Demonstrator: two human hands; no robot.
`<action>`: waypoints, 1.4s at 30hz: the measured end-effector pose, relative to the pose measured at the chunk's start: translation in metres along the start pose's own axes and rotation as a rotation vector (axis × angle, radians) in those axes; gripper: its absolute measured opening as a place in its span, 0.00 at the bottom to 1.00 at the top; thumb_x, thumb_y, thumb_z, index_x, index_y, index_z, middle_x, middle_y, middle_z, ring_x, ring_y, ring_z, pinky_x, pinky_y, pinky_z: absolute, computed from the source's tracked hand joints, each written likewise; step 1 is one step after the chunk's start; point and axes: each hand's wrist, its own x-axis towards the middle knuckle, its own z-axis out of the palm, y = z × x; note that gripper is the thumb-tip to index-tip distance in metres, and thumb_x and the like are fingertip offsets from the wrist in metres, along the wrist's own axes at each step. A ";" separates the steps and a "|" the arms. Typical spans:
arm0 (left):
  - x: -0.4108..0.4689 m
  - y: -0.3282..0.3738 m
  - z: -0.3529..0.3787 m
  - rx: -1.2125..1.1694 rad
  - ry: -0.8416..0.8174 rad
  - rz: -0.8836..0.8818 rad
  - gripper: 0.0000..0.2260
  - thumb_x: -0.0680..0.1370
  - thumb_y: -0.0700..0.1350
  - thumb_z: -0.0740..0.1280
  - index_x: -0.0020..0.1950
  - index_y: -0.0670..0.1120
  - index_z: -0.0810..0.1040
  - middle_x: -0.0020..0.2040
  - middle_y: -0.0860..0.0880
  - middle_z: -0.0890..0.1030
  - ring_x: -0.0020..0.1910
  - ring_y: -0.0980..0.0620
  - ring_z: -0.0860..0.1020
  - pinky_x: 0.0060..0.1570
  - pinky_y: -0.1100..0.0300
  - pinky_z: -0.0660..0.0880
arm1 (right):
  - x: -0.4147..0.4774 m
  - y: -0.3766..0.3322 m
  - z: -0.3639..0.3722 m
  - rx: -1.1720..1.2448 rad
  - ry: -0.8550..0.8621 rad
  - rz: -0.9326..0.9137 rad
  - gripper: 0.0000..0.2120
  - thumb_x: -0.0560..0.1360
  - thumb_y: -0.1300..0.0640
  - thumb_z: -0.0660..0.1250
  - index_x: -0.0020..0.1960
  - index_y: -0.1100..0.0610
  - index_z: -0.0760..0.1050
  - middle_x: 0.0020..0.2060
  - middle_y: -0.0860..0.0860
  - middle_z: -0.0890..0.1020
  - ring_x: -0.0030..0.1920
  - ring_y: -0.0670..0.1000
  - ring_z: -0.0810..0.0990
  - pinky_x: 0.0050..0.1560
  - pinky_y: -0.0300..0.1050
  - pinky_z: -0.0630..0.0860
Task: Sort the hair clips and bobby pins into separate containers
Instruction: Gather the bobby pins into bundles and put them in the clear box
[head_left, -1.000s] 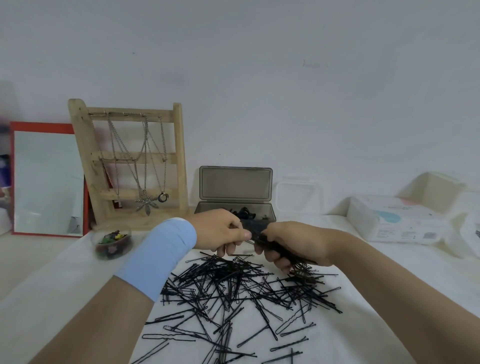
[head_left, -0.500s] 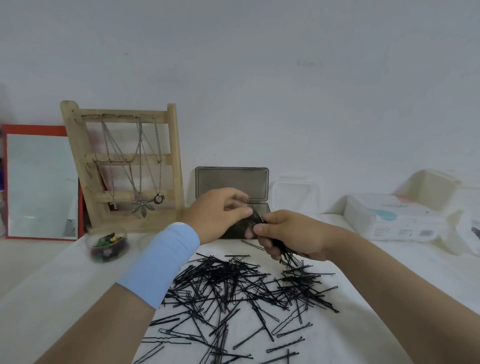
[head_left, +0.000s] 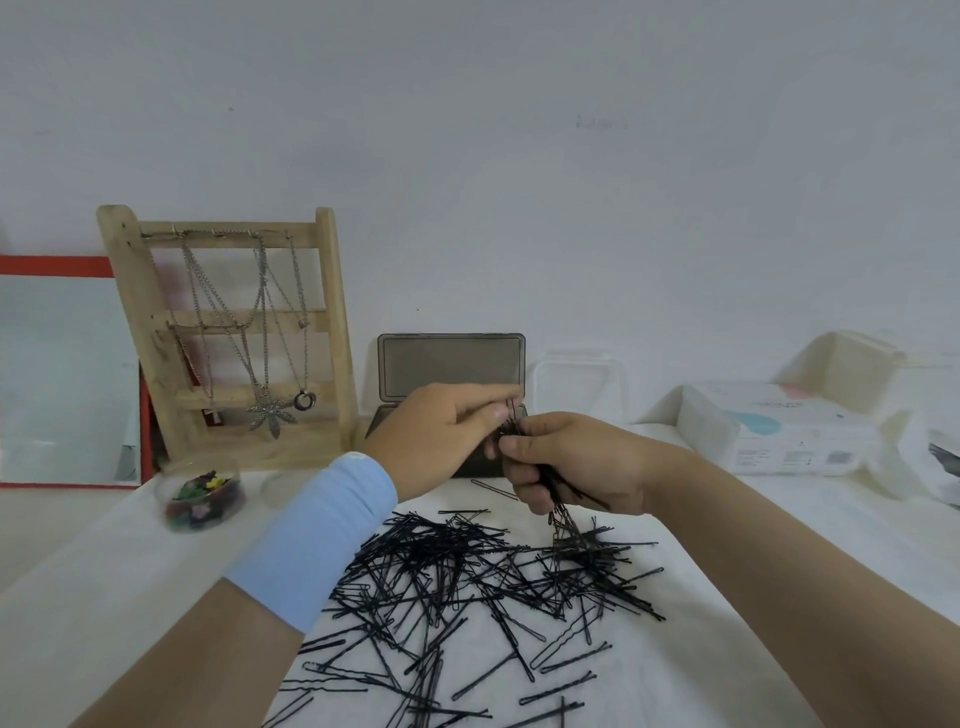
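Note:
A heap of black bobby pins (head_left: 467, 582) lies spread on the white cloth in front of me. My right hand (head_left: 571, 462) is closed around a bundle of bobby pins (head_left: 558, 499) that hangs down toward the heap. My left hand (head_left: 441, 436), with a light blue wristband, pinches the top ends of that same bundle. Both hands are held just in front of a dark grey box (head_left: 451, 364) whose lid stands open. A small clear round tub of coloured hair clips (head_left: 202, 499) sits at the left.
A wooden jewellery stand (head_left: 234, 332) with necklaces leans against the wall at the back left, beside a red-framed mirror (head_left: 67, 374). A clear lidded container (head_left: 576, 384) stands right of the grey box. A white wipes pack (head_left: 779, 436) and a white tray (head_left: 852, 364) are at the right.
Both hands have lifted with the bundle from just above the heap to in front of the open grey box. The bundle now hangs more upright from my right hand.

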 end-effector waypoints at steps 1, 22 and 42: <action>0.000 0.000 -0.001 0.019 0.005 -0.009 0.13 0.83 0.49 0.62 0.65 0.60 0.79 0.57 0.56 0.85 0.58 0.65 0.79 0.69 0.55 0.70 | 0.000 0.000 0.001 -0.004 0.011 0.011 0.09 0.85 0.60 0.54 0.50 0.58 0.71 0.30 0.50 0.66 0.28 0.49 0.66 0.28 0.36 0.67; -0.006 0.012 0.016 -0.328 -0.085 -0.080 0.20 0.85 0.50 0.57 0.76 0.63 0.61 0.70 0.54 0.72 0.41 0.62 0.77 0.52 0.69 0.73 | 0.004 0.006 -0.006 0.075 -0.096 -0.105 0.04 0.78 0.66 0.56 0.48 0.59 0.68 0.39 0.54 0.73 0.35 0.50 0.72 0.39 0.44 0.72; -0.005 0.025 0.030 -0.594 -0.190 -0.354 0.08 0.82 0.43 0.65 0.53 0.40 0.79 0.45 0.43 0.86 0.40 0.47 0.85 0.36 0.63 0.80 | 0.008 -0.019 0.003 0.393 0.298 -0.497 0.10 0.84 0.68 0.51 0.52 0.57 0.67 0.38 0.53 0.76 0.32 0.51 0.71 0.48 0.51 0.78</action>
